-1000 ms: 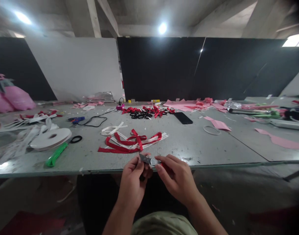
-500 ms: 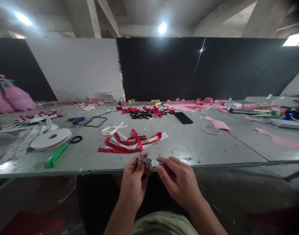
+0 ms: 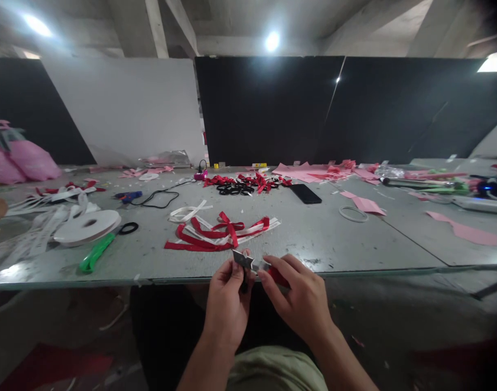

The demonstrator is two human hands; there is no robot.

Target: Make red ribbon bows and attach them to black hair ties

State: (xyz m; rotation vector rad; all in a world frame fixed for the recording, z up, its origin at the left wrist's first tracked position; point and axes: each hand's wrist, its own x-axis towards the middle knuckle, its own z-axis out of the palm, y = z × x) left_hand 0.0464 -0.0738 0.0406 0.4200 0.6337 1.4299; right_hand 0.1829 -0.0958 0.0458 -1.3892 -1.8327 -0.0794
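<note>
Hands have crept up a bit since a second ago, so the small silvery piece (image 3: 248, 262) now sits right against the near edge of the table (image 3: 321, 239), dead centre at 6 o'clock in the view. Left hand (image 3: 227, 298) pinches it from below with thumb and fingertips; right hand (image 3: 299, 298) pinches its other end, with something red (image 3: 280, 277) tucked under the fingers. Honestly can't tell what the silvery bit is, maybe a blade or foil, it's too small and blurry.

Just past it at 12 o'clock lies a pile of red and white ribbons (image 3: 221, 232). Out at 10 o'clock there's a white ribbon roll (image 3: 87, 226) and green-handled scissors (image 3: 99, 248) beside it. A black phone (image 3: 305, 193) lies face down around 1 o'clock. No readable writing or brand anywhere.
</note>
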